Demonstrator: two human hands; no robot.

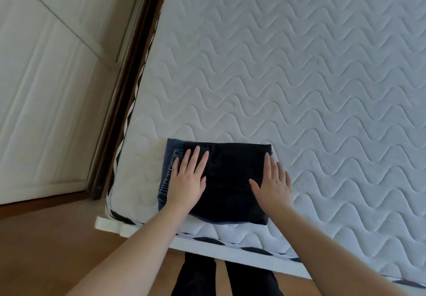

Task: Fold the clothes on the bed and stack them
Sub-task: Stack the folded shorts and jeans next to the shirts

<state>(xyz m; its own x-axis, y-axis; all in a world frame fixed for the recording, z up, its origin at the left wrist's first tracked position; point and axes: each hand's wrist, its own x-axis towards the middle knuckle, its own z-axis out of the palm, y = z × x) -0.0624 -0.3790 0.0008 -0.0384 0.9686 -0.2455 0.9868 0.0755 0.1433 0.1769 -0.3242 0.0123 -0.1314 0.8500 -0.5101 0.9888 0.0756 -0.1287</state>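
Okay, head view, only one. Folded black garment point(230, 180) lies flat on the white quilted mattress point(299, 76), down at about 6 o'clock of the frame, close to the mattress's near corner. Under it sits a folded dark blue garment point(166, 173); its edge with a gathered waistband sticks out on the 9 o'clock side, and a thin blue strip shows along the 6 o'clock edge. So two pieces, stacked, black on top.

Left hand point(187, 181) lies flat, palm down, on the stack's 9 o'clock part, fingers straight and slightly spread, pointing to 12 o'clock, fingertips reaching over the blue waistband and the black cloth. Nothing gripped, just pressing or resting.

Right hand point(273, 184) is flat too, palm down, fingers straight, at the stack's 3 o'clock edge; thumb and inner fingers lie on the black cloth, outer fingers are over the mattress just beside it. Nothing grasped here either.

Both bare forearms come in from 6 o'clock.

White bed frame rail point(207, 247) runs along the mattress's near edge, with black-and-white trim on the mattress side. Brown floor point(57, 249) at 7 o'clock. White panelled surface point(41, 88) fills 9 to 11 o'clock, dark brown strip point(124, 88) between it and the bed. Person's legs in black point(198, 277) at 6 o'clock, bottom edge.
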